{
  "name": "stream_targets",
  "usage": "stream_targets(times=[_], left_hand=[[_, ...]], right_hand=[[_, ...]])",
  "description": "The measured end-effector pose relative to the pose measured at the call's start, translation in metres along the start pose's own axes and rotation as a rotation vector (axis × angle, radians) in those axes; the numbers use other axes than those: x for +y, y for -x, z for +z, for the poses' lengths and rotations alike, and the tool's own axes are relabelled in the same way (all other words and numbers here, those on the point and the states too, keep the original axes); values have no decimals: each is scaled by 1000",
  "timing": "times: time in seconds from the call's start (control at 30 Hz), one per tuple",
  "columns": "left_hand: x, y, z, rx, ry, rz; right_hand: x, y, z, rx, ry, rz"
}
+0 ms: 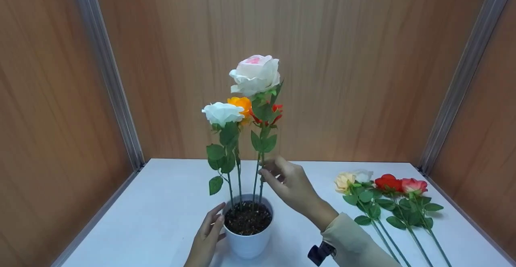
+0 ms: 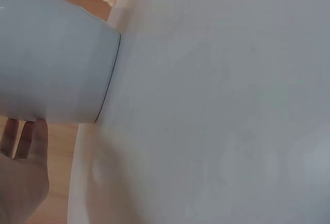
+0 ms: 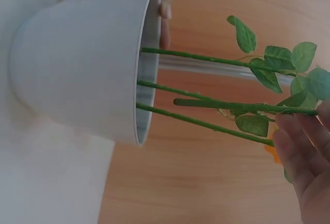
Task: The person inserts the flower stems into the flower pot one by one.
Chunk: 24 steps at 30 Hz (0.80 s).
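- While the left hand (image 1: 206, 234), fingers (image 2: 39, 137) relaxed, touches the smooth, rounded pot (image 1: 248, 245), the right hand (image 1: 292, 182) pinches the ruffled rose's (image 1: 257, 75) thin stem (image 3: 227, 105).
- Its tip hangs above crumbly soil (image 1: 248, 222).

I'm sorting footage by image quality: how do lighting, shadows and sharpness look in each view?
Head: fairly even light, soft shadow beside the pot; left wrist: dim, greyish, soft shadow on the table; right wrist: slightly hazy, yet the stems read clearly.
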State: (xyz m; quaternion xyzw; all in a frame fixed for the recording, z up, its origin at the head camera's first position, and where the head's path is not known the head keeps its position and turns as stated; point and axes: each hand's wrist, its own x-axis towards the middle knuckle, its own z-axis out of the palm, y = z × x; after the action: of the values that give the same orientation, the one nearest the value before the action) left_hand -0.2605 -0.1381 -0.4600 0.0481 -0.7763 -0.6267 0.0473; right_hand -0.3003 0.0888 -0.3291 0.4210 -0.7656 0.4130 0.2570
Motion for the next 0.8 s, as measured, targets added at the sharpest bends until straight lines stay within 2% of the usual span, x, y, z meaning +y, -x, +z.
stream_targets(times=[0.2, 0.8], left_hand=[[0, 0, 0, 4, -3, 2], [0, 0, -1, -16, 14, 9]], right_hand=[[0, -2, 15, -20, -14, -9], [8, 1, 41, -66, -55, 75]])
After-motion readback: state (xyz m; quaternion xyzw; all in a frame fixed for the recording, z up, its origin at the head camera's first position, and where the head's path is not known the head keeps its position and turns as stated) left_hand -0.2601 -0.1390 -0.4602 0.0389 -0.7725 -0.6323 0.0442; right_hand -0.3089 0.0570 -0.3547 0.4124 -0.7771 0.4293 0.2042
